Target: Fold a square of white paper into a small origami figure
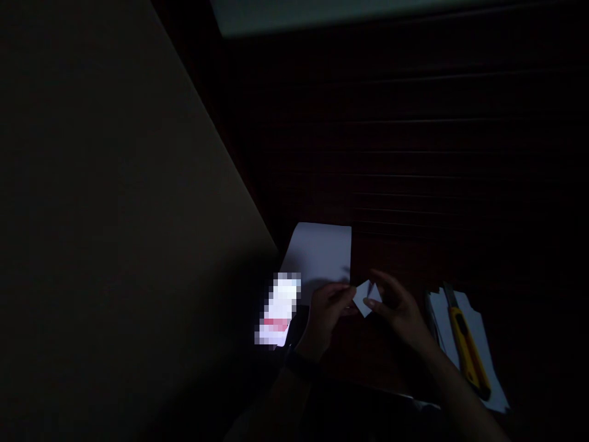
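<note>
Between my hands is a small folded piece of white paper (363,304), roughly diamond-shaped, with a crease or flap showing near its top right. My left hand (327,310) pinches its left corner between thumb and fingers. From the other side, my right hand (393,304) grips it, the thumb lying on the front face and the fingers behind. A dark band circles my left wrist. Just beyond my left hand lies a larger white sheet of paper (322,252) on the dark table.
A lit phone screen (278,310), pixelated, glows left of my left hand. To the right, a yellow utility knife (467,353) lies on a stack of white paper (490,368). A plain wall (138,184) rises at left, and dark panelling (414,135) stands behind. The room is dim.
</note>
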A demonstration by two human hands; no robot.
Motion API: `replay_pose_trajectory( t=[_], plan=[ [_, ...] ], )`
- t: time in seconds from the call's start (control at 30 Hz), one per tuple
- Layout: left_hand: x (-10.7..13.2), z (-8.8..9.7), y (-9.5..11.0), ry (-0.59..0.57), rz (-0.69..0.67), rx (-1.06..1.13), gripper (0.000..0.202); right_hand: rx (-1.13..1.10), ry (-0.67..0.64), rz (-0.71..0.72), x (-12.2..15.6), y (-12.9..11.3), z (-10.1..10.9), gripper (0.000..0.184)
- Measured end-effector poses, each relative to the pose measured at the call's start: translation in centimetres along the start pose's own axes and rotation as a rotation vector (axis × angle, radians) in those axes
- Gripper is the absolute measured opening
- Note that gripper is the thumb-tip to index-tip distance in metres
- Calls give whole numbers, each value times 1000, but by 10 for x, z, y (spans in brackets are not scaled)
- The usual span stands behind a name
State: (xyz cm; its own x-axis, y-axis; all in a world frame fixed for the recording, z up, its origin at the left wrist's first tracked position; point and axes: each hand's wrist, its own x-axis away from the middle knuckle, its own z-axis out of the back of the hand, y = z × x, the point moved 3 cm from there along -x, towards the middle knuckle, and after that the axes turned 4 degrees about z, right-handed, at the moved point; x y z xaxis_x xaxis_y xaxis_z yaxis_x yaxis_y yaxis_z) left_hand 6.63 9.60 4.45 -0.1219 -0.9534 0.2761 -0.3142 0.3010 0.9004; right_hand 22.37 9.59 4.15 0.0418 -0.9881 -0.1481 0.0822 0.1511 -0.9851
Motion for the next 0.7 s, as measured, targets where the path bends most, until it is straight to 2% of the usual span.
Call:
replay_pose_trajectory(
  t=[0.07, 0.2, 0.3, 0.37, 0.43, 0.63, 0.7],
  plan=[
    [-3, 3, -3, -19, 32, -49, 28, 58, -38, 21, 0, 0, 2, 46],
    [-10, 11, -11, -17, 59, -80, 28, 91, -205, 46, 0, -3, 0, 36],
    [-17, 15, -18, 31, 34, -106, 27, 113, -276, 72, 0, -6, -2, 49],
    [-22, 16, -21, 67, -2, -129, 26, 139, -260, 70, -1, -6, -1, 62],
    [-26, 17, -23, 80, -28, -145, 27, 156, -245, 61, -2, -3, -1, 65],
    [-29, 16, -24, 36, -1, -124, 25, 141, -261, 35, -7, 3, 0, 32],
    [-28, 16, -23, 27, 17, -95, 24, 138, -272, 34, -7, 3, 0, 27]
  ],
)
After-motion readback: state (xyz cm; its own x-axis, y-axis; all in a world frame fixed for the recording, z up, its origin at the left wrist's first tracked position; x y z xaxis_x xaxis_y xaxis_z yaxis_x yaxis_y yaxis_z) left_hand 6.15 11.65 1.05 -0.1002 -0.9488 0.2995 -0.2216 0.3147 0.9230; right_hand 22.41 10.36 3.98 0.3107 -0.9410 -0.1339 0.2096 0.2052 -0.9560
